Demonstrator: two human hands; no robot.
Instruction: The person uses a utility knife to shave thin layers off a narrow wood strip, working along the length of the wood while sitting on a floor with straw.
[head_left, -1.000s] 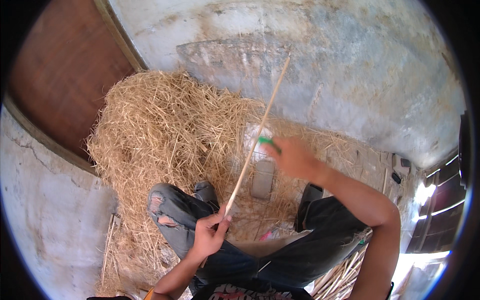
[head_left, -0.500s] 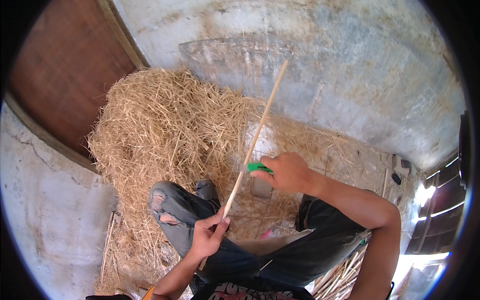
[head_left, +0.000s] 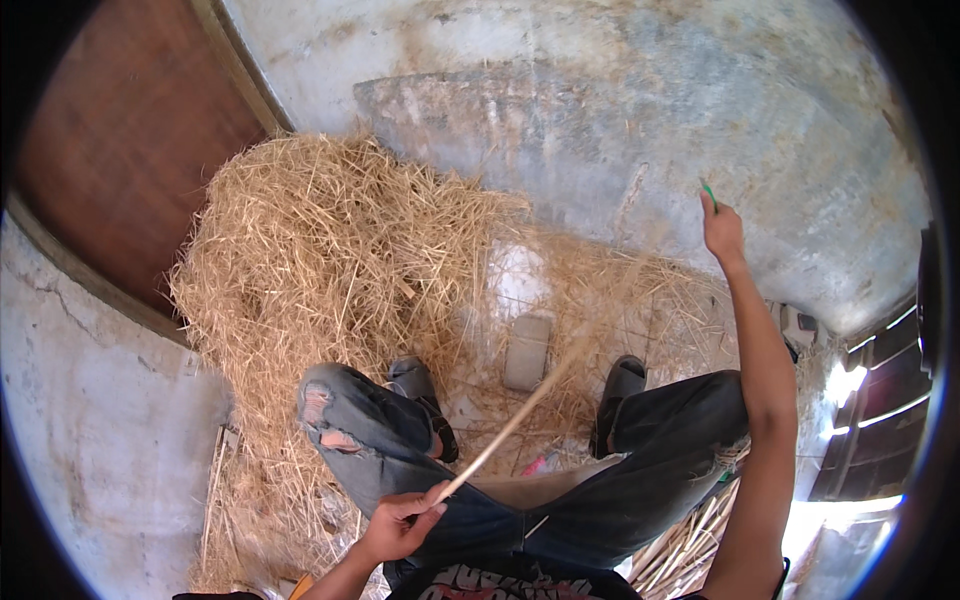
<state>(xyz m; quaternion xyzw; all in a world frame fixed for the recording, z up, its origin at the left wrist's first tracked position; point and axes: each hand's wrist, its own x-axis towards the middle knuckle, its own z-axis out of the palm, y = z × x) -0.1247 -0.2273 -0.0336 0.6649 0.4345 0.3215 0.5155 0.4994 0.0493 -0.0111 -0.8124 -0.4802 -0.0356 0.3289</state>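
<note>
Ahead and to the right of your left hand (head_left: 398,530) slants a thin pale stick (head_left: 505,432), gripped between thumb and fingers, its far end blurred. Well beyond, your right hand (head_left: 724,232) clasps a green tool (head_left: 709,192), apart from the stick. Straw (head_left: 320,270) heaps ahead of your left hand.

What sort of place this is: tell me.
Probably a rough shed or simple workshop, judging by the heap of straw-like shavings, the stained wall and the pile of thin sticks.
</note>
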